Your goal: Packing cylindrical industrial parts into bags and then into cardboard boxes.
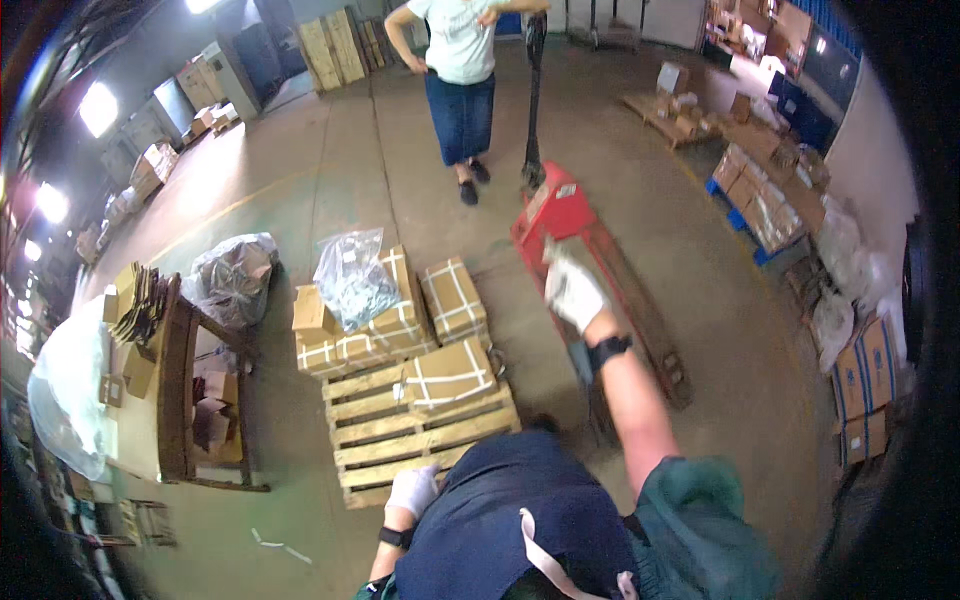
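Observation:
My right hand (576, 292), in a white glove, reaches forward above the red pallet jack (562, 208). At least one finger stretches away from me, and no object shows in it. The jack's forks run back toward me. Low by my body is my gloved left hand (412, 490), near the front edge of a wooden pallet (420, 441); its fingers are not clear. White-strapped cardboard boxes (450, 375) rest on the pallet and behind it. On the boxes lies a clear plastic bag (355, 285) beside a small carton (312, 314).
A person in a white shirt (460, 45) stands ahead, one arm on the jack's handle (535, 90). To the left is a wooden table (140, 440) with cardboard and plastic. Wrapped cartons (760, 200) on a blue pallet and flat cartons (865, 375) line the right side.

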`<act>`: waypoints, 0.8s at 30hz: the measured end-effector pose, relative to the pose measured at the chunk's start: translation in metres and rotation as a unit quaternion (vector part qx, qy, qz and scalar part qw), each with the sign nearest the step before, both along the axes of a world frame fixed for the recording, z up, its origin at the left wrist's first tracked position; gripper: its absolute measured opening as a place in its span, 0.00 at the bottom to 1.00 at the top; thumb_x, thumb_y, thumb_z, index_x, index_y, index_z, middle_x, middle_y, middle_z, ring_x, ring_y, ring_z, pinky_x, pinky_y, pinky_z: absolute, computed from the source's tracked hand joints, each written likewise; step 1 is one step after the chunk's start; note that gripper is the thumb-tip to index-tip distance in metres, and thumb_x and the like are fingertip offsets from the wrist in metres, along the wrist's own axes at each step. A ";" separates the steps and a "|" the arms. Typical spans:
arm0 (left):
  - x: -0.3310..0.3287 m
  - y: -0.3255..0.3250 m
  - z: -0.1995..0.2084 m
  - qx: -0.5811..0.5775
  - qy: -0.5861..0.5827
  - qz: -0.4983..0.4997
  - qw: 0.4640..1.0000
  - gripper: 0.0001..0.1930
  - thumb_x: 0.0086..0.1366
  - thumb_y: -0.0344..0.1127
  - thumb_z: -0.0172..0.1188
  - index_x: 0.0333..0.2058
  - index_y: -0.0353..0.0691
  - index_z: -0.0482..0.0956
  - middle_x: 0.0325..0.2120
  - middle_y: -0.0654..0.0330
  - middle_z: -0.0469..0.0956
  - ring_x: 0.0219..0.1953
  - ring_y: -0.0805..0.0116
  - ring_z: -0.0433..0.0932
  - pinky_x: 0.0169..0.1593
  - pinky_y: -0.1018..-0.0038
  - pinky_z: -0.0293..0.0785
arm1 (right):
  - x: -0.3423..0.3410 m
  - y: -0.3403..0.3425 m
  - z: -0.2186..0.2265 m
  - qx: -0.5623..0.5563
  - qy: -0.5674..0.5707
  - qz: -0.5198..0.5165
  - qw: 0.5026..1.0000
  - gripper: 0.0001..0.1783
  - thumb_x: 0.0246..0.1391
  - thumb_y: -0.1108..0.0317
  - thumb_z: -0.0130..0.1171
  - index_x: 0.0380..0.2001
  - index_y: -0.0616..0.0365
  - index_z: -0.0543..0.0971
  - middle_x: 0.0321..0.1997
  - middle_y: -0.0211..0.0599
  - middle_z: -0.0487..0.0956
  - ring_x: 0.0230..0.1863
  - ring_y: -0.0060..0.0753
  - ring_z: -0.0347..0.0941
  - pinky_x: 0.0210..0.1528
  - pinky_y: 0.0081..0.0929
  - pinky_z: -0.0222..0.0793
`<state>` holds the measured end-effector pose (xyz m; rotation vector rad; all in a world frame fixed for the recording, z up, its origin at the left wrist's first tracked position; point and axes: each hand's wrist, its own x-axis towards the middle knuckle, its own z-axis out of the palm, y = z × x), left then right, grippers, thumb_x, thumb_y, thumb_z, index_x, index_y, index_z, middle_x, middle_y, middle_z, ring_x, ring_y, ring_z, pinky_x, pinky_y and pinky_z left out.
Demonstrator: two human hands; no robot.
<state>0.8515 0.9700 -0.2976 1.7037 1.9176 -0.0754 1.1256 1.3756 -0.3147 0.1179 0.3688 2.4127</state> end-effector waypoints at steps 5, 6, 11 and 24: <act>-0.012 -0.019 -0.026 -0.028 -0.017 0.047 0.998 0.20 0.58 0.52 0.54 0.43 0.48 0.78 0.33 0.45 0.79 0.37 0.48 0.79 0.41 0.59 0.75 | -0.036 -0.042 0.054 0.440 -0.484 -0.123 0.747 0.10 0.58 0.63 0.51 0.39 0.53 0.77 0.21 0.20 0.69 0.21 0.16 0.63 0.25 0.18 0.61; -0.013 -0.017 -0.025 -0.030 -0.007 0.050 0.998 0.20 0.58 0.53 0.54 0.43 0.48 0.78 0.33 0.46 0.79 0.36 0.48 0.79 0.41 0.59 0.75 | -0.034 -0.051 0.005 0.526 -0.559 -0.090 0.634 0.11 0.59 0.59 0.52 0.39 0.51 0.79 0.22 0.18 0.69 0.22 0.13 0.63 0.25 0.17 0.61; -0.013 -0.015 -0.014 -0.051 -0.006 0.086 0.995 0.20 0.59 0.54 0.52 0.41 0.48 0.79 0.33 0.48 0.80 0.36 0.48 0.79 0.41 0.59 0.75 | 0.000 -0.172 -0.127 0.751 -0.620 0.008 0.225 0.18 0.60 0.65 0.48 0.50 0.59 0.75 0.36 0.39 0.80 0.39 0.37 0.74 0.44 0.34 0.70; -0.017 0.003 -0.016 -0.073 0.022 0.012 0.997 0.22 0.63 0.54 0.45 0.44 0.45 0.79 0.37 0.49 0.80 0.40 0.53 0.79 0.43 0.61 0.74 | 0.028 -0.206 -0.180 0.197 -0.824 0.216 0.485 0.13 0.54 0.56 0.59 0.24 0.54 0.76 0.11 0.29 0.65 0.09 0.26 0.59 0.11 0.28 0.52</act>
